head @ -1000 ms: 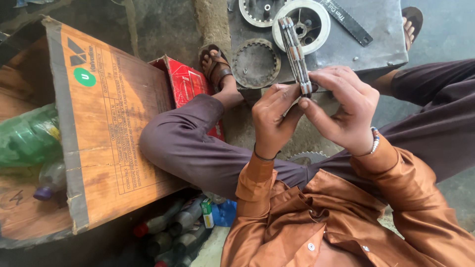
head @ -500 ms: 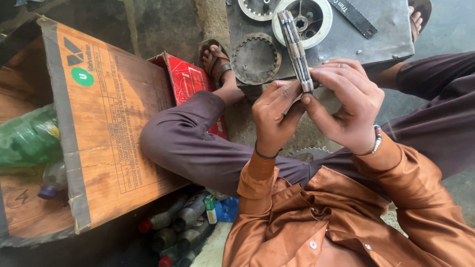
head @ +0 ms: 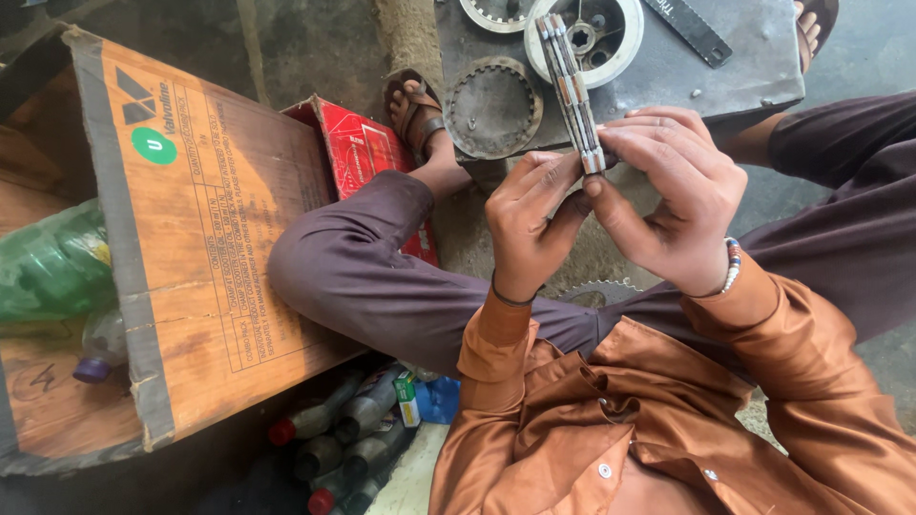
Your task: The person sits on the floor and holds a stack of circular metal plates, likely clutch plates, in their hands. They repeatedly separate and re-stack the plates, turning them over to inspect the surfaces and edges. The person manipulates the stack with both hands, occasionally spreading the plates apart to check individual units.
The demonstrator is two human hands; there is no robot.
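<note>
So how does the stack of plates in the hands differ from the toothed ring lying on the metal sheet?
The stack of plates is held edge-on, pinched at its lower end by the left hand and right hand; the toothed ring lies flat on the metal sheet, untouched. The stack shows several thin layers, silvery with brownish bands; the ring is one dark, dull piece. Both look like round, worn metal parts.

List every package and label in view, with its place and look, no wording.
Cardboard box: left, big, tan, dark print, green round sticker.
Red carton: behind the knee, flat, red with pale print.
Small green-and-white box: bottom centre, among bottles.
Blue packet: beside it.
</note>
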